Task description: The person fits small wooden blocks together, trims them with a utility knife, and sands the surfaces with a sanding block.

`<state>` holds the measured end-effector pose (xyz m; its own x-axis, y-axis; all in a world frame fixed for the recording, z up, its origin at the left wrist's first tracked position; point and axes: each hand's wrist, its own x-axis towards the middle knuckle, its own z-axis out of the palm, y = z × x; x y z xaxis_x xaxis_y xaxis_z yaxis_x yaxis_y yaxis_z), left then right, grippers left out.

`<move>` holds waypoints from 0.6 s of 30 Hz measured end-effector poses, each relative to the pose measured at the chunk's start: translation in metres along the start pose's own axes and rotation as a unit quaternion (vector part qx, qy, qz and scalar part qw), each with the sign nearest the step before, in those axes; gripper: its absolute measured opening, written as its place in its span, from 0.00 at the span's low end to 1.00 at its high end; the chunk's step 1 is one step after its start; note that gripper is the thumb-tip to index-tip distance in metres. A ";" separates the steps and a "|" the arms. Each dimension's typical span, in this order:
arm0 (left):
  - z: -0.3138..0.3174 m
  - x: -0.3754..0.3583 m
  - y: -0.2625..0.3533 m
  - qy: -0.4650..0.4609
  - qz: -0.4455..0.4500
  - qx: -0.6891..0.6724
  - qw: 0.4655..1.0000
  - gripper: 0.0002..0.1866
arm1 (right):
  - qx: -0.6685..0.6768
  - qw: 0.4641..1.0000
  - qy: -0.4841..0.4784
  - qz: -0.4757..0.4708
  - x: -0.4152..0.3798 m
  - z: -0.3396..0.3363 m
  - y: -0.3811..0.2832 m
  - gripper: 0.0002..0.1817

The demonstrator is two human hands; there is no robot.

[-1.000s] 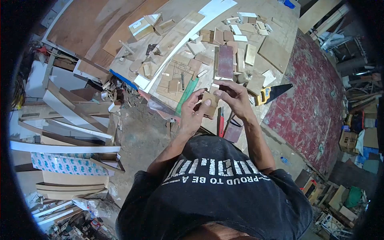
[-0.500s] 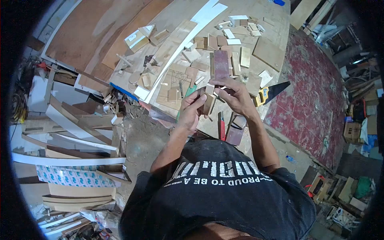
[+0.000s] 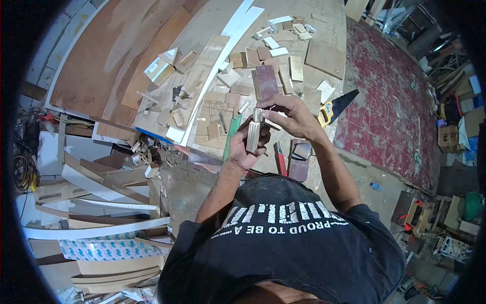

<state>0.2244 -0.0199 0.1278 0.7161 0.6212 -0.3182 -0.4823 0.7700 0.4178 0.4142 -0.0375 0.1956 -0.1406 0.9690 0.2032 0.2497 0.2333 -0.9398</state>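
Note:
My left hand (image 3: 240,153) is closed around a small wooden block (image 3: 252,137), its narrow edge turned up toward me. At the block's far end, my right hand (image 3: 295,120) pinches a small pale wood piece (image 3: 258,115) between thumb and forefinger. That piece sits right against the top of the block. Just beyond my fingers lies a maroon-faced block (image 3: 267,81) on the worktable (image 3: 324,76). A green-handled tool (image 3: 233,127) rests left of my left hand. Closer to my body are a red utility knife (image 3: 280,161) and a maroon strip (image 3: 298,166).
A handsaw with a yellow handle (image 3: 326,112) lies at the table's right edge. Several wood offcuts (image 3: 296,68) and a long white strip (image 3: 215,71) cover the tabletop. Curved panels (image 3: 101,232) are stacked on the left. Red flooring (image 3: 379,96) stretches to the right.
The wooden block has turned in my left hand from its broad face to its narrow edge. My right hand still pinches the small piece at its end. The view has shifted slightly.

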 end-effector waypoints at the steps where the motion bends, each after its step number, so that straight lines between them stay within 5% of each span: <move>1: -0.002 0.001 0.000 -0.036 -0.009 -0.025 0.999 0.17 | -0.023 1.000 -0.003 -0.002 0.000 -0.001 -0.001 0.12; 6: 0.006 -0.002 0.003 -0.089 -0.058 -0.065 0.992 0.19 | -0.007 1.000 0.012 -0.007 -0.002 0.001 0.006 0.12; 12: 0.015 -0.006 0.002 -0.083 -0.102 -0.052 0.990 0.26 | 0.181 0.977 -0.039 0.106 -0.008 -0.002 0.010 0.12; 18: 0.012 -0.009 -0.009 -0.071 -0.052 0.020 0.996 0.23 | 0.182 0.983 -0.018 -0.011 -0.019 -0.002 0.021 0.12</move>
<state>0.2282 -0.0335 0.1367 0.8267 0.5089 -0.2400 -0.3829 0.8214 0.4227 0.4241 -0.0509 0.1729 -0.1771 0.9591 0.2210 -0.1131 0.2032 -0.9726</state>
